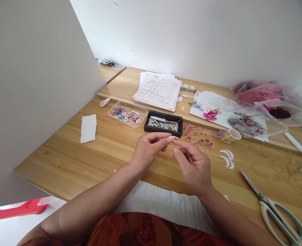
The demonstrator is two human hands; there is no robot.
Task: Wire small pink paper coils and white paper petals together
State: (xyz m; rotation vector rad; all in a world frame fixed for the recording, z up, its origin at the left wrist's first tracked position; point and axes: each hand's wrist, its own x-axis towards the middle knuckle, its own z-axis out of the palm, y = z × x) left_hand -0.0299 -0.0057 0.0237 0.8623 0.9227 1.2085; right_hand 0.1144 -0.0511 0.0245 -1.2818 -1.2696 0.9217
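The left hand [151, 149] and right hand [193, 167] keep a closed, pinching grip on a tiny white sliver [172, 137] between their fingertips, above the light wooden desk [63, 160], just before a shallow black plastic tray [163, 132].

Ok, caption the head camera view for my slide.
Left hand and right hand hold a small white piece above a wooden table, near a black bead tray.

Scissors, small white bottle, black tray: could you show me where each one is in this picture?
Scissors [253, 188], head view, metal blade.
Small white bottle [105, 101], head view, bottle's body.
Black tray [149, 124], head view, front rim.
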